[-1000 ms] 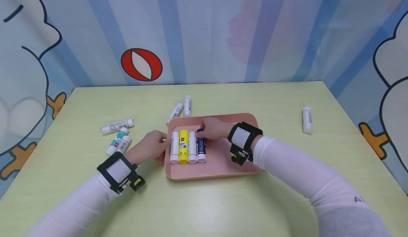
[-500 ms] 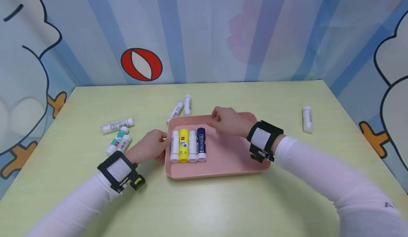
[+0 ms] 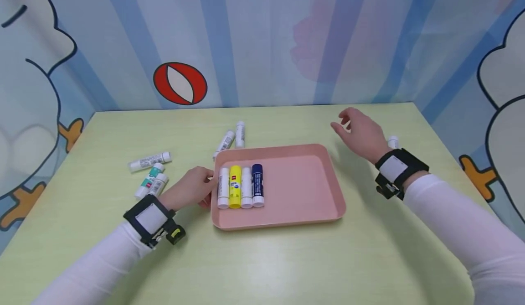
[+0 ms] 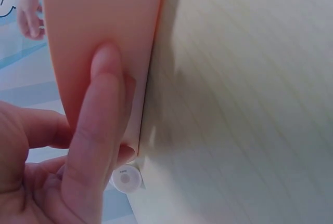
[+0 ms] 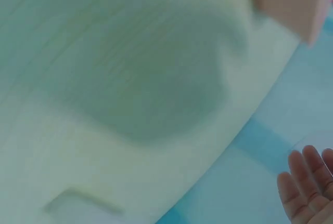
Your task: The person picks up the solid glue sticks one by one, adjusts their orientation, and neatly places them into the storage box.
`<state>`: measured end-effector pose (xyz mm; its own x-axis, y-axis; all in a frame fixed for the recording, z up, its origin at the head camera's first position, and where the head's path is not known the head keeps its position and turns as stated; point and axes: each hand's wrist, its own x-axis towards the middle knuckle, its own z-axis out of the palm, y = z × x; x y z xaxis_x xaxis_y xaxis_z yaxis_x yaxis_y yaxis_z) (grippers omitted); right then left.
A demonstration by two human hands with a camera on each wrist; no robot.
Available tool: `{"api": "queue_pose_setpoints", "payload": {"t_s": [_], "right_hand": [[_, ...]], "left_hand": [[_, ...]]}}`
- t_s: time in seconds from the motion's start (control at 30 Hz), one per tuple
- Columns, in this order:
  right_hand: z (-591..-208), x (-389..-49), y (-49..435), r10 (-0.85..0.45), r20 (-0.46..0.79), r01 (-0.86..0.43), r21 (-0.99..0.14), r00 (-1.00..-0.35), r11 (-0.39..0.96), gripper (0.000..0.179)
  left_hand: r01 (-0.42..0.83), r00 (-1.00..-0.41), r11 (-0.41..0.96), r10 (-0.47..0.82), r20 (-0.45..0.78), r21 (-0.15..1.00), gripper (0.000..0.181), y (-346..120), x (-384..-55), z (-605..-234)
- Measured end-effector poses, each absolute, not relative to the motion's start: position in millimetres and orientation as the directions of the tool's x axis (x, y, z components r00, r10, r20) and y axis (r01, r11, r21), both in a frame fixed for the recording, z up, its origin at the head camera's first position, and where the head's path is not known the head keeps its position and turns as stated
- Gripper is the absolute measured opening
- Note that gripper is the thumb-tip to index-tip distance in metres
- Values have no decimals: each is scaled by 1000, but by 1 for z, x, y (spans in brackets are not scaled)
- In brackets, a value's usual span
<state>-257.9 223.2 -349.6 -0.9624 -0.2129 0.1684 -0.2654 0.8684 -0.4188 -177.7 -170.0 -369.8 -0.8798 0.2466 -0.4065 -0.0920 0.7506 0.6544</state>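
Observation:
My left hand (image 3: 190, 187) grips the left rim of a pink tray (image 3: 303, 182); in the left wrist view, its fingers (image 4: 96, 141) lie against the tray's outer wall. Side by side at the tray's left end lie glue sticks: a white one (image 3: 223, 188), a yellow one (image 3: 235, 186), another white one (image 3: 246, 187) and a navy one (image 3: 257, 184). Beyond the tray's far right corner, my right hand (image 3: 361, 134) hovers over the table with loosely bent fingers and holds nothing. A white glue stick (image 3: 393, 142) is partly hidden behind that wrist.
Left of the tray lie a white glue stick (image 3: 149, 161), a green-and-white one (image 3: 149, 180) and a short white one (image 3: 158, 184). Two more, a tilted stick (image 3: 224, 144) and an upright-looking stick (image 3: 240, 134), are behind the tray. A patterned curtain (image 3: 262, 40) borders the table's back.
My right hand has let go of the navy glue stick, which stays in the tray, and has moved right and away toward the white stick on the right. The left hand keeps its place.

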Motion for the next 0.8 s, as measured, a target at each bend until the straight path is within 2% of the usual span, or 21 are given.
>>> {"api": "queue_pose_setpoints", "payload": {"t_s": [0.2, 0.33, 0.67, 0.8], "right_hand": [[-364, -259, 263, -140, 197, -197, -309, -970, 930, 62], [-370, -255, 279, -102, 185, -153, -288, -977, 945, 71], [-392, -251, 316, 55, 22, 49, -213, -998, 976, 80], [-396, -248, 330, 82, -35, 87, -195, -996, 977, 84]], "left_hand": [[-94, -877, 742, 254, -407, 664, 25, -171, -177, -369], [-98, -876, 744, 251, -412, 661, 26, -170, -178, -369], [-100, -876, 747, 247, -414, 658, 24, -169, -176, -370], [-99, -878, 744, 247, -410, 661, 25, -170, -176, -371]]}}
